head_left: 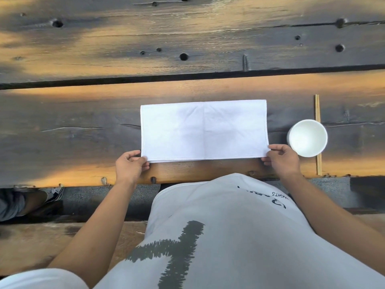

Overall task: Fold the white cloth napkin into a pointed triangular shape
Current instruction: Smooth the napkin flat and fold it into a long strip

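Note:
The white cloth napkin [204,130] lies flat on the dark wooden table [83,130] as a wide rectangle, with a faint vertical crease down its middle. My left hand [130,166] pinches the napkin's near left corner between thumb and fingers. At the near right corner, my right hand [281,159] pinches the cloth the same way. Both corners rest close to the table's front edge.
A white bowl [307,137] stands just right of the napkin, close to my right hand. A pair of wooden chopsticks [317,113] lies behind and under it, pointing away from me. A deep gap [125,79] runs between the table planks beyond the napkin.

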Motion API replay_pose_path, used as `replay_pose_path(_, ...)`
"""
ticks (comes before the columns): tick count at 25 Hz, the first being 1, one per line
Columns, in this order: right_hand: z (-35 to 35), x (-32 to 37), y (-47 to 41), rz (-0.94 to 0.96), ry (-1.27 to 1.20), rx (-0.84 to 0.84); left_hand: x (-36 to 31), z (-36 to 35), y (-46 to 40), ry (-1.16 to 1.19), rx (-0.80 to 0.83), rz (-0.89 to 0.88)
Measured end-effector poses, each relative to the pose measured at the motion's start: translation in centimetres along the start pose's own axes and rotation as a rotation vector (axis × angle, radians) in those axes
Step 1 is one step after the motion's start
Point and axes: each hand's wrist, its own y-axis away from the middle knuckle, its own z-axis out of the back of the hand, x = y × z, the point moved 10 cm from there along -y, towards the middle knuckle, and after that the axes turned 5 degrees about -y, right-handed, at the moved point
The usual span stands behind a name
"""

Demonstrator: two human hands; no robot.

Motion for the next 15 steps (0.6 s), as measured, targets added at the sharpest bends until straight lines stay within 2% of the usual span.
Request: replay_pose_path(15,-0.2,-2.0,-1.9,0.002,0.192,-0.045,0.7,-0.1,-1.0,-0.162,-0.028,0.02)
